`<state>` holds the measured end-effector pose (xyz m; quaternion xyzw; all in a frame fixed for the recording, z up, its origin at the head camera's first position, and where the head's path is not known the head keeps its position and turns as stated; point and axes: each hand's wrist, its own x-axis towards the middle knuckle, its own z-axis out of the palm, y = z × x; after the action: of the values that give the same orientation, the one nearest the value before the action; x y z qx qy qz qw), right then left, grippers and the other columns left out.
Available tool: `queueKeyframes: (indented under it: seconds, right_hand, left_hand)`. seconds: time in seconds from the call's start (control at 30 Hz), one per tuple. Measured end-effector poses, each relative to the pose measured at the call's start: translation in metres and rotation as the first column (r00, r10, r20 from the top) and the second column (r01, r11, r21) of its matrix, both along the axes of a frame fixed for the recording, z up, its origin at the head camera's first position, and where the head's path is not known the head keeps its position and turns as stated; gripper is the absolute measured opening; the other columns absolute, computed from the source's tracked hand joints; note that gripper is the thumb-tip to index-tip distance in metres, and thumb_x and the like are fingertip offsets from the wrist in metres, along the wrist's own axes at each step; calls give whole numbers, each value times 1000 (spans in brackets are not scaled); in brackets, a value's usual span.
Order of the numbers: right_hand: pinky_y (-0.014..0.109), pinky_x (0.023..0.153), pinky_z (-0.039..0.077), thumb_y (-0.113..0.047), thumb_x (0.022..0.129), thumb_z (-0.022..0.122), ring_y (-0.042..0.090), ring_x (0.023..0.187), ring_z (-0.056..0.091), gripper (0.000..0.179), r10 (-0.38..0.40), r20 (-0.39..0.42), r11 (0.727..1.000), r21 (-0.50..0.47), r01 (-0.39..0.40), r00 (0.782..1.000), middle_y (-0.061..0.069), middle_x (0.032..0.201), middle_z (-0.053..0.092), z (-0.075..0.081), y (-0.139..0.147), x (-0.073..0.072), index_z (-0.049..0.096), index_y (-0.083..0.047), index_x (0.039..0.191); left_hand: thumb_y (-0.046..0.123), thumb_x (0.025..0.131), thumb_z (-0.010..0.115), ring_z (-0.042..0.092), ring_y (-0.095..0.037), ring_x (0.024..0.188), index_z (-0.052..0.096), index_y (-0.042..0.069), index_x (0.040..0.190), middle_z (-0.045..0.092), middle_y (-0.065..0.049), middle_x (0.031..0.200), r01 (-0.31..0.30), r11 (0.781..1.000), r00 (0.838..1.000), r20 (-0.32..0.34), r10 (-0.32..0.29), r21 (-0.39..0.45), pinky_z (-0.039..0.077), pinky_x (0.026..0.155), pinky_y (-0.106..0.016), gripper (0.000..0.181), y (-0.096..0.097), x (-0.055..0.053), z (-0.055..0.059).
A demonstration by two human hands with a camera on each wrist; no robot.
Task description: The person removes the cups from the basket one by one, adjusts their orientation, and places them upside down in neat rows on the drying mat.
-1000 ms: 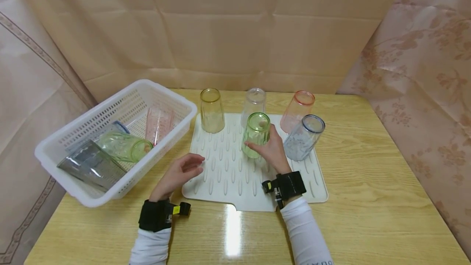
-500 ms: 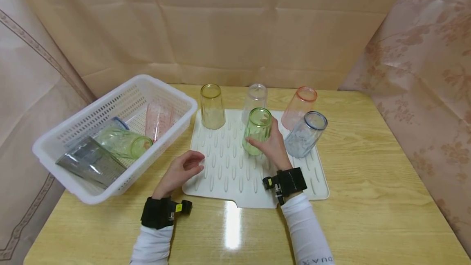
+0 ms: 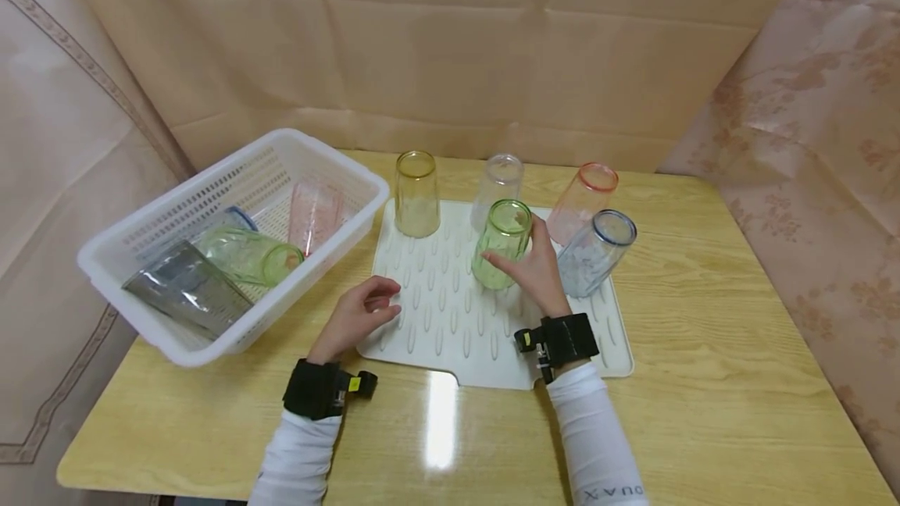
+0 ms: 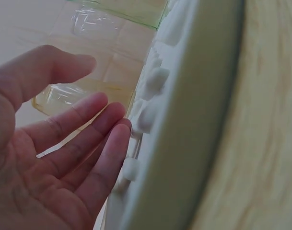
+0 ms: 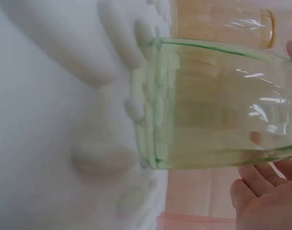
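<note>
My right hand (image 3: 537, 272) holds a green ribbed glass (image 3: 502, 244) between thumb and fingers, in the head view. This glass stands on end on a white ridged mat (image 3: 436, 334). In the right wrist view the green glass (image 5: 222, 105) meets the mat's surface, with fingers (image 5: 258, 179) along its lower side. My left hand (image 3: 356, 316) hovers over the mat's left front edge and holds nothing; its fingers are relaxed in the left wrist view. Around the green glass stand a yellow glass (image 3: 417, 201), a clear glass (image 3: 498, 186), a pink glass (image 3: 580, 201) and a blue glass (image 3: 594, 256).
At the left a white perforated basket (image 3: 337, 155) contains a grey glass (image 3: 186, 287), a green glass (image 3: 246, 256), a pink glass (image 3: 312, 217) and a blue-rimmed one, partly covered. A wooden table (image 3: 710, 318) carries everything. Beige cloth (image 3: 450, 61) hangs behind.
The head view has shifted slightly, so everything sits a little further right and higher. Relative to the mat, neither hand nor the held green glass has visibly moved.
</note>
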<state>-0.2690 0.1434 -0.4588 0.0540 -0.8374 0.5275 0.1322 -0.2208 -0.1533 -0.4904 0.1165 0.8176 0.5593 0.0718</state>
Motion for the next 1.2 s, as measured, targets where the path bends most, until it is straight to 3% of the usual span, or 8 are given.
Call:
queueKeyframes:
  seconds: [0.17, 0.43, 0.7, 1.03, 1.2]
  right_hand:
    - [47, 110, 23, -25, 74, 85, 27, 138, 29, 88, 10, -1, 1000, 6, -10, 1000, 14, 145, 38, 8, 6, 5, 34, -4, 143]
    - [48, 110, 22, -24, 74, 85, 27, 139, 27, 91, 15, -21, 1000, 21, -14, 1000, 13, 147, 35, 18, 9, 16, 31, -4, 145]
    - [49, 110, 23, -23, 75, 84, 29, 140, 25, 91, -9, 25, 1000, -5, 9, 1000, 16, 148, 31, 18, 16, 29, 29, -3, 145]
    - [47, 111, 22, -22, 76, 84, 28, 141, 23, 91, 4, 53, 1000, -23, -3, 999, 15, 149, 32, 11, 24, 42, 29, -3, 146]
    - [49, 110, 24, -23, 76, 84, 29, 140, 24, 90, 4, 71, 1000, 5, -4, 997, 15, 149, 32, 11, 25, 48, 30, -3, 146]
  left_hand:
    - [3, 88, 69, 57, -34, 107, 58, -5, 118, 60, -21, 118, 15, 1000, 1000, -19, -15, -1, 44, 96, -46, 33, 2, -1, 1]
    - [3, 88, 69, 58, -34, 108, 58, -5, 118, 60, -22, 118, 23, 1000, 999, -27, -23, -10, 45, 95, -45, 33, 1, -4, 3]
    - [2, 89, 68, 56, -38, 110, 57, -9, 116, 59, -24, 117, 112, 994, 992, -63, -113, -22, 43, 97, -49, 32, -5, -6, 10]
    - [2, 90, 64, 48, -47, 116, 52, -12, 118, 53, -29, 120, 186, 981, 977, -100, -191, -50, 39, 97, -56, 33, -17, -7, 35]
    - [0, 88, 67, 52, -48, 111, 56, -12, 116, 56, -30, 117, 190, 974, 956, -201, -213, -125, 43, 94, -55, 32, -25, -12, 51]
